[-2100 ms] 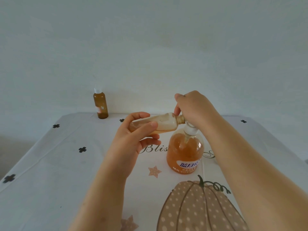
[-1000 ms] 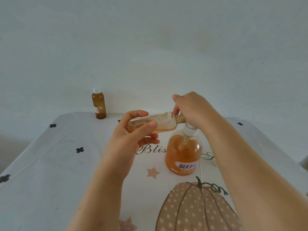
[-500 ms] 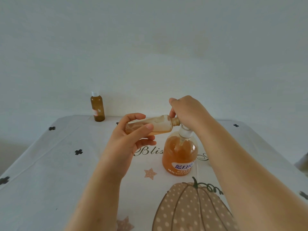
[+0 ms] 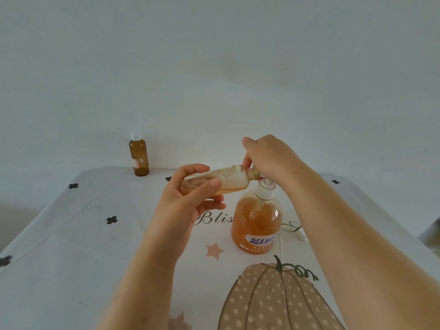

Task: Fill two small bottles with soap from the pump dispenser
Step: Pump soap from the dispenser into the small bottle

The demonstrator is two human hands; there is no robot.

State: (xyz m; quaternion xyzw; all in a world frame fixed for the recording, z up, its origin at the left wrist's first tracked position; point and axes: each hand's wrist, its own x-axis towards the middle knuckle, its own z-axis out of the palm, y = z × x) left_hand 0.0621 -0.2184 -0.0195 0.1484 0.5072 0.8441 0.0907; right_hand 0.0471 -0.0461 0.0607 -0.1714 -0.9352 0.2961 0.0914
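Two bottles are in view, a capped bottle (image 4: 139, 158) and an open bottle (image 4: 232, 178), with one dispenser (image 4: 257, 222). There are two hands, left hand (image 4: 182, 208) and right hand (image 4: 269, 157), and one table (image 4: 71, 258).

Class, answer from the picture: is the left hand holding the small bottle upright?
No: the left hand grips the small bottle tilted nearly on its side, mouth toward the pump dispenser.
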